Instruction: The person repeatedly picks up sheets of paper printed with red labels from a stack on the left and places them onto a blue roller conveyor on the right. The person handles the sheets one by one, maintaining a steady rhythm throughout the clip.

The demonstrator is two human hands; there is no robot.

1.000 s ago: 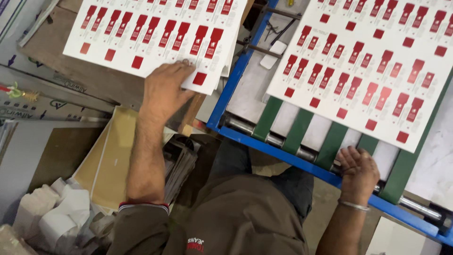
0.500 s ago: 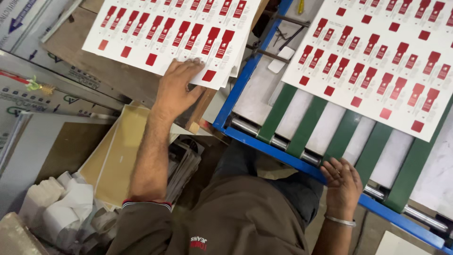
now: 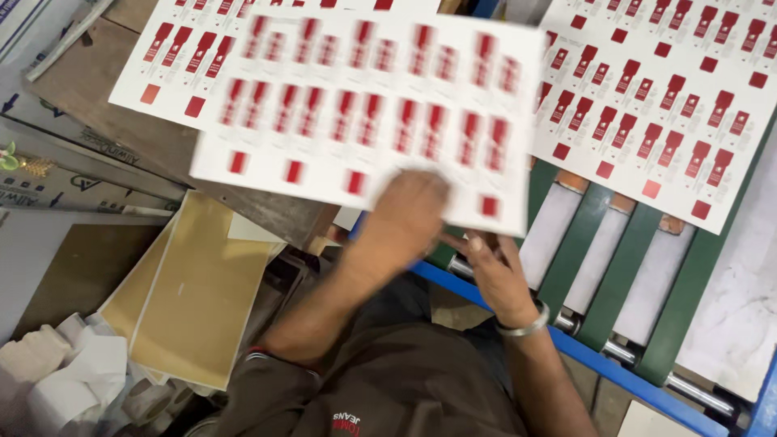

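A white sheet printed with rows of red shapes (image 3: 364, 105) is blurred in mid-air above the gap between the stack and the machine. My left hand (image 3: 402, 218) grips its near edge. My right hand (image 3: 494, 271), with a metal bangle on the wrist, touches the same edge from below, fingers spread. Behind it on the left lies a stack of the same printed sheets (image 3: 174, 57) on a wooden board. On the right another printed sheet (image 3: 655, 97) lies on the green belts (image 3: 603, 283) of a blue-framed conveyor (image 3: 583, 356).
Yellow-brown boards (image 3: 190, 299) lean on the floor at lower left, with crumpled white paper (image 3: 73, 372) beside them. Flat printed cartons (image 3: 57, 174) lie at the far left. Metal rollers (image 3: 647, 356) run along the conveyor's near edge.
My left hand has lifted the top sheet off the left stack and swung it to the right. My right hand left the blue frame and came up to the sheet's edge.
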